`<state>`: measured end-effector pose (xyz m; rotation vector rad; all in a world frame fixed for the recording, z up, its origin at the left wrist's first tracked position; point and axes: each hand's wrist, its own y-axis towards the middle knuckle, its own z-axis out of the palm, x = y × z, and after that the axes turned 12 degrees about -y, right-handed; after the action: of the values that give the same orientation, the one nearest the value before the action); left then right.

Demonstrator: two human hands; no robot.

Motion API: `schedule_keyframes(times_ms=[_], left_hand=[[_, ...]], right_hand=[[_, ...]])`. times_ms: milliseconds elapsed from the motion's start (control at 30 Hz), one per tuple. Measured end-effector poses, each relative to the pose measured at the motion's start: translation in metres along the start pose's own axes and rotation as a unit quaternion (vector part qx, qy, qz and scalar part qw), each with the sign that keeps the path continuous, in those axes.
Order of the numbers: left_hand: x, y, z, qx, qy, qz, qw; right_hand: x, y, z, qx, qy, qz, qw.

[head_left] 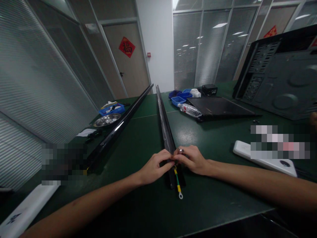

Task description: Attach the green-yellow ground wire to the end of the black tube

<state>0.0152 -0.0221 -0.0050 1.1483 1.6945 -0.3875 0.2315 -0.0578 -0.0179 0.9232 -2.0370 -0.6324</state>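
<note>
A long black metal strip lies on the green table and runs away from me. Close to its near end, my left hand and my right hand meet, fingertips pinched together over the strip. Whatever is between those fingertips is hidden. My right hand wears a ring. Just below the fingers, a short yellow-green wire extends toward me and ends in a ring terminal. Its upper end disappears under my fingertips. To the left lies a second long black strip, apart from both hands.
Left of the strips are a metal dish and a blue tray. On the right are a plastic bottle, a flat black panel, a computer case and a white device. Another white device sits near left.
</note>
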Motion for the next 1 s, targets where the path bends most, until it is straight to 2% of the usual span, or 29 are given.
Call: schedule_keyframes(times_ms=[300,700,1000], left_hand=[[0.0036,-0.0001,0.0005,-0.010,-0.014,-0.009,1.000],[-0.0027,0.0004,-0.0004,-0.003,-0.020,-0.020,1.000],[0.0031,-0.0006,-0.0006,-0.004,-0.021,-0.011,1.000]], right_hand=[[-0.0010,-0.0011,0.0008,-0.010,0.010,0.006,1.000],[-0.0044,-0.0042,0.0026,-0.017,0.003,0.003,1.000],[-0.0021,-0.0026,0.0022,-0.033,-0.001,-0.013,0.999]])
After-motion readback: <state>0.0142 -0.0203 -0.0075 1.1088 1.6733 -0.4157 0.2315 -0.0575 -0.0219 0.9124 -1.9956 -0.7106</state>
